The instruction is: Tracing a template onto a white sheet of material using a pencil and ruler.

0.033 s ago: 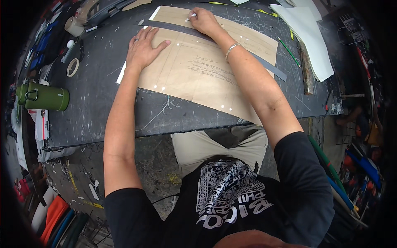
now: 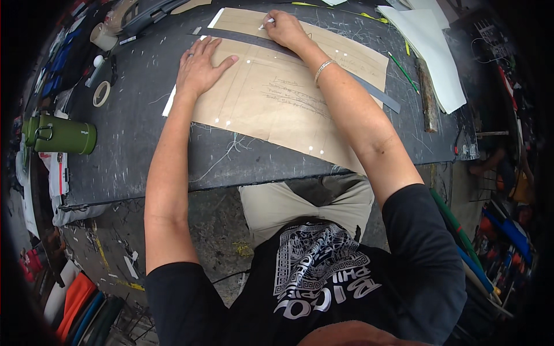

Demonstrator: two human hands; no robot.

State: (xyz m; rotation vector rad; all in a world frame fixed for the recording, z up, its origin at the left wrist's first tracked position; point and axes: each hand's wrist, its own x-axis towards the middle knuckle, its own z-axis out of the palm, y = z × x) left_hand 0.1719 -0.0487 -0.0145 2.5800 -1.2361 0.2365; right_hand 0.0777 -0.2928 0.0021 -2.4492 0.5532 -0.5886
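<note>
A large brown paper pattern (image 2: 277,118) with pencil lines, handwriting and several small white dots lies on the dark table. My left hand (image 2: 199,64) rests flat on its left part, fingers spread, fingertips near a long grey metal ruler (image 2: 378,97). The ruler runs slantwise across the paper, partly beneath my right forearm. Just beyond the ruler, my right hand (image 2: 284,30) is closed in a pinch on a small white object (image 2: 267,23); my fingers hide most of it, so its kind is unclear. White material shows along the paper's left edges.
On the table's (image 2: 138,155) left are a green mug (image 2: 66,135) and a roll of tape (image 2: 101,94). At the right lie a green pencil (image 2: 403,73), a worn wooden stick (image 2: 427,95) and white sheets (image 2: 433,57). Loose threads are scattered about the tabletop.
</note>
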